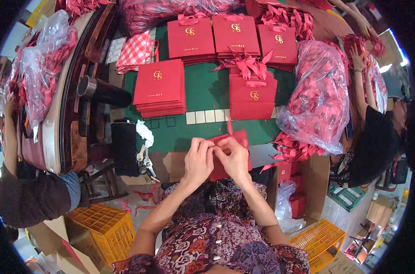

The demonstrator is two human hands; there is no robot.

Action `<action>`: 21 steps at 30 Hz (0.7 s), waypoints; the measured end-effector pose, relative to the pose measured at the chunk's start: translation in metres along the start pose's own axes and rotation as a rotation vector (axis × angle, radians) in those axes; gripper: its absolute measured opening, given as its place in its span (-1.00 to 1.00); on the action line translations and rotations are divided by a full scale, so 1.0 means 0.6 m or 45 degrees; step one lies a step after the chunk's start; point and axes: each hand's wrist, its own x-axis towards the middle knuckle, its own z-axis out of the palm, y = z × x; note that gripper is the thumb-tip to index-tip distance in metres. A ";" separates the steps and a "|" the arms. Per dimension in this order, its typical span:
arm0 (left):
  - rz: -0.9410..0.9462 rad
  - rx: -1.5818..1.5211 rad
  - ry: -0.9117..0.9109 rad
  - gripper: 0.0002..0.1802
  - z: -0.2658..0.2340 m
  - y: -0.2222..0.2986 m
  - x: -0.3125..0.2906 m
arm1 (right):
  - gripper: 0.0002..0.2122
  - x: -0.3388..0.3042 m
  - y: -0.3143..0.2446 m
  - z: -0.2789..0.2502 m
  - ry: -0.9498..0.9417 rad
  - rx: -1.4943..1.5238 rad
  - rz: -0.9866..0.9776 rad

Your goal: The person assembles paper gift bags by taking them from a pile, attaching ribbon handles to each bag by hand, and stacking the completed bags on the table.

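Note:
My left hand (199, 160) and my right hand (234, 159) meet at the near edge of the green table (207, 89). Both pinch a flat red paper bag (240, 137) and its red ribbon, which pokes up between my fingertips. The bag lies mostly under my hands, so only its top and right edge show. Just beyond it stands a stack of red bags with ribbon bows (253, 97). Another neat stack of red bags (160, 87) lies to the far left of my hands.
Three more stacks of red bags (234, 34) line the table's far side. A clear plastic sack of red ribbons (317, 98) sits right, loose ribbons (292, 150) beneath it. Keys (146, 162) and a dark cylinder (102, 91) lie left. Yellow crates (102, 226) stand below. Other people work at both sides.

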 end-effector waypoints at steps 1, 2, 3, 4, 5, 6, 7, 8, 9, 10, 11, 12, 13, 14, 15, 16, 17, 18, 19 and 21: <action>0.006 -0.004 -0.034 -0.86 -0.002 -0.004 0.003 | -0.84 0.000 -0.002 -0.008 -0.025 -0.037 0.030; 0.008 -0.005 -0.032 -0.86 -0.005 -0.004 0.004 | -0.83 0.000 -0.008 -0.019 -0.066 -0.025 0.006; -0.100 -0.064 -0.127 -0.83 -0.011 -0.004 0.005 | -0.83 0.002 -0.017 -0.029 -0.109 -0.012 -0.018; -0.208 -0.122 -0.222 -0.80 -0.015 -0.006 0.005 | -0.85 0.007 -0.021 -0.039 -0.161 -0.073 -0.031; -0.214 -0.109 -0.263 -0.76 -0.014 -0.017 0.002 | -0.86 0.013 -0.025 -0.046 -0.111 -0.140 -0.161; -0.209 -0.114 -0.264 -0.76 -0.011 -0.016 0.001 | -0.88 0.020 -0.030 -0.056 -0.052 -0.213 -0.288; -0.144 -0.115 -0.239 -0.77 -0.010 -0.015 -0.001 | -0.88 0.028 -0.036 -0.063 -0.065 -0.284 -0.322; -0.081 -0.114 -0.212 -0.78 -0.009 -0.013 -0.001 | -0.88 0.037 -0.032 -0.068 -0.061 -0.287 -0.324; -0.074 -0.117 -0.216 -0.78 -0.008 -0.010 -0.001 | -0.87 0.046 -0.020 -0.073 -0.184 -0.459 -0.433; 0.068 -0.081 -0.174 -0.80 -0.008 -0.008 -0.001 | -0.85 0.055 -0.009 -0.076 -0.311 -0.632 -0.542; 0.210 -0.045 -0.131 -0.82 -0.008 -0.005 0.000 | -0.82 0.061 0.003 -0.079 -0.414 -0.583 -0.559; 0.248 -0.016 -0.130 -0.86 -0.011 -0.001 0.001 | -0.82 0.071 0.012 -0.081 -0.412 -0.580 -0.561; 0.252 -0.015 -0.128 -0.86 -0.012 -0.001 0.001 | -0.82 0.085 0.018 -0.087 -0.634 -0.439 -0.431; 0.292 -0.048 -0.133 -0.85 -0.014 -0.001 0.002 | -0.82 0.096 0.022 -0.092 -0.850 -0.295 -0.296; 0.331 -0.080 -0.140 -0.84 -0.015 -0.003 0.001 | -0.83 0.104 0.024 -0.094 -0.923 -0.195 -0.242; 0.333 -0.077 -0.140 -0.84 -0.017 -0.006 0.001 | -0.83 0.106 0.027 -0.092 -0.921 -0.193 -0.244; 0.351 -0.083 -0.155 -0.84 -0.018 -0.010 0.001 | -0.84 0.107 0.030 -0.088 -0.958 -0.178 -0.166; 0.370 -0.092 -0.171 -0.84 -0.019 -0.012 0.002 | -0.84 0.108 0.035 -0.084 -0.993 -0.164 -0.085; 0.373 -0.092 -0.174 -0.84 -0.019 -0.013 0.002 | -0.84 0.107 0.040 -0.080 -0.989 -0.163 -0.084; 0.381 -0.093 -0.151 -0.84 -0.021 -0.014 0.002 | -0.86 0.103 0.053 -0.068 -0.960 0.041 0.001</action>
